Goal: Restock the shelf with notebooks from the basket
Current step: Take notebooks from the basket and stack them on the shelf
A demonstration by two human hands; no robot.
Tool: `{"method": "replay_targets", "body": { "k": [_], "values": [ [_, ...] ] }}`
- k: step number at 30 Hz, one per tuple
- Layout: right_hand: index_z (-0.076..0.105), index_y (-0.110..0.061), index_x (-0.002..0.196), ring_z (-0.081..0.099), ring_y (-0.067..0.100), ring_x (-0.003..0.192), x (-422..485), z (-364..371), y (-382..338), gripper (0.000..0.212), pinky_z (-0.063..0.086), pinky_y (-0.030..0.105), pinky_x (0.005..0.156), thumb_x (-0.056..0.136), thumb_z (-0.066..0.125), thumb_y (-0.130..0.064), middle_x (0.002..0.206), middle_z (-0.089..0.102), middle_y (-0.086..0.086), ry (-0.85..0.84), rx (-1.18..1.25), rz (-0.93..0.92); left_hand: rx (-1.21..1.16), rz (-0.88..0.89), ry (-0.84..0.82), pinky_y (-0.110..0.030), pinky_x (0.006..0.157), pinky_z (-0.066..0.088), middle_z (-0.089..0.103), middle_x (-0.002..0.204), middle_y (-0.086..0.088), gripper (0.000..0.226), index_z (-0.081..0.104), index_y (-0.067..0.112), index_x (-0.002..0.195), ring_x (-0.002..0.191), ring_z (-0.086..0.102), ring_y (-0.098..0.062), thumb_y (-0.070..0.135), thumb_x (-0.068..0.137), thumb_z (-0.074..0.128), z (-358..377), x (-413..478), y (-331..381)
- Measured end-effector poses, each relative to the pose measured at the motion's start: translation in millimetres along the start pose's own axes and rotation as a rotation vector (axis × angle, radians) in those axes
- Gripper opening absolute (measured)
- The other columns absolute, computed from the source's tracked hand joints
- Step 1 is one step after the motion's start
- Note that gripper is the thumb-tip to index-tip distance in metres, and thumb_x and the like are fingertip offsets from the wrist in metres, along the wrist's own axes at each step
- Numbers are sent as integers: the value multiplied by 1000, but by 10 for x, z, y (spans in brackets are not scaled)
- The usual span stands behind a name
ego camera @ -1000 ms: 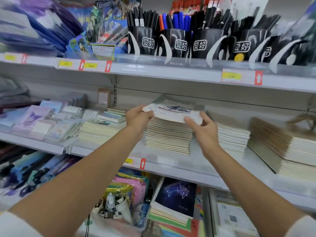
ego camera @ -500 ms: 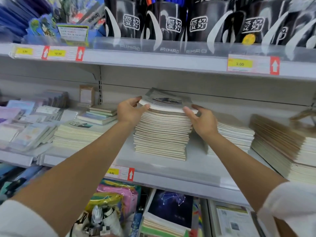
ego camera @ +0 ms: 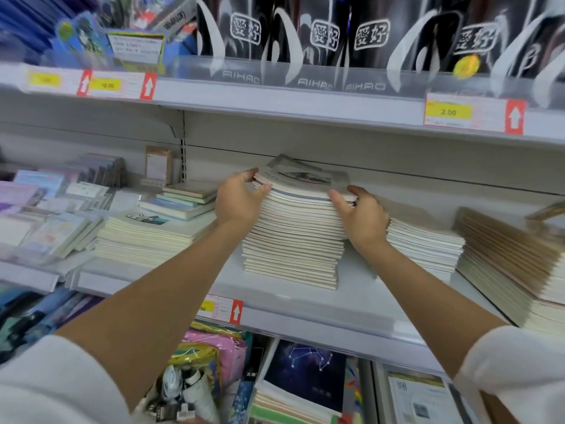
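Head view: notebook stack [ego camera: 293, 237] on middle shelf [ego camera: 351, 298], long axis left-right. Left hand [ego camera: 237, 203] and right hand [ego camera: 362, 217] press opposite ends, fingers curled on top notebooks [ego camera: 305, 182]. Both hands equally near. Basket not visible.

Counting what's up there: two hands [ego camera: 237, 198] on one tall notebook stack [ego camera: 293, 240], four black AIHAO pen cups [ego camera: 324, 35], four yellow price tags [ego camera: 448, 112].

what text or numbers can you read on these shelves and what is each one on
"AIHAO": clear front rail of the top shelf, three times.
"愛好": black pen tubs.
"2.00": yellow price tag.
"10.00", faint: yellow price tag on the left.
Other tags, notebook covers: too blurred.
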State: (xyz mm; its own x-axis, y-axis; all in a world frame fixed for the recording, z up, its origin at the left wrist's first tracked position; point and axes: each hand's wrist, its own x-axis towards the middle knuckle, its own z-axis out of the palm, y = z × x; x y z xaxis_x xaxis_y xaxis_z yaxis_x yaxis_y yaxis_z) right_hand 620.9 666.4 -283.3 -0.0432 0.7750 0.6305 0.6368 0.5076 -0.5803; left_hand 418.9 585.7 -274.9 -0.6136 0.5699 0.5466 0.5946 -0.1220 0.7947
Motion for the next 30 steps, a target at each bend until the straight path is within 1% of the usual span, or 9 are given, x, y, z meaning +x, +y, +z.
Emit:
{"method": "replay_targets", "body": {
  "k": [4,7,10,13,17,19,23,26,30],
  "values": [
    [53,-20,132,45,32,124,-32,-40,-110,62,27,45,108,88,48,-64,125,59,12,34,-178,-5,70,22,-186,-38,108,40,47,146,2,69,37,24,147,134,43,-22,40,87,67,-101,-40,-11],
    [46,-19,135,45,31,121,-164,-78,-210,63,28,44,105,88,48,-62,126,54,11,171,-329,-178,63,15,-322,-45,110,38,31,155,-1,81,17,25,153,136,40,-25,37,89,65,-227,-203,-28],
    [51,-16,128,50,27,111,-458,-59,-428,54,29,40,101,92,48,-57,114,58,6,180,-272,-361,193,25,-242,-42,93,49,52,125,-6,51,40,16,132,109,57,-24,35,90,63,-440,-470,-169],
    [57,-17,119,54,24,100,-816,65,-678,41,35,38,92,93,53,-49,102,61,2,64,-170,-468,204,-68,-151,-38,69,48,60,80,-2,19,45,26,90,77,60,-27,32,88,62,-793,-766,-387],
    [57,-13,119,60,27,84,-1346,312,-954,30,46,37,73,94,57,-29,103,61,6,-160,-29,-541,290,-193,-143,-34,60,42,49,60,1,21,42,21,67,59,47,-23,15,78,58,-1304,-1152,-760],
    [56,-13,119,61,26,77,-1644,424,-1101,28,47,36,66,95,55,-28,100,60,5,-271,38,-510,349,-227,-155,-32,56,36,41,55,2,29,36,18,61,56,41,-21,9,78,57,-1563,-1361,-937],
    [53,-17,119,61,23,81,-2332,697,-1307,25,50,37,69,97,51,-29,98,62,1,-477,145,-475,459,-353,-142,-30,52,31,38,54,3,36,34,19,56,57,41,-19,6,79,59,-2069,-1847,-1299],
    [52,-16,119,62,25,86,-2878,920,-1400,27,52,40,73,96,51,-30,100,63,3,-636,188,-463,473,-481,-143,-32,55,38,41,56,0,37,36,17,55,59,44,-21,5,82,58,-2399,-2227,-1547],
    [52,-15,118,57,23,86,-3500,1229,-1497,29,47,36,66,96,54,-33,98,59,1,-784,177,-448,461,-668,-94,-27,52,31,44,61,-3,25,43,13,61,58,41,-19,7,80,58,-2736,-2655,-1793]
  ]
}}
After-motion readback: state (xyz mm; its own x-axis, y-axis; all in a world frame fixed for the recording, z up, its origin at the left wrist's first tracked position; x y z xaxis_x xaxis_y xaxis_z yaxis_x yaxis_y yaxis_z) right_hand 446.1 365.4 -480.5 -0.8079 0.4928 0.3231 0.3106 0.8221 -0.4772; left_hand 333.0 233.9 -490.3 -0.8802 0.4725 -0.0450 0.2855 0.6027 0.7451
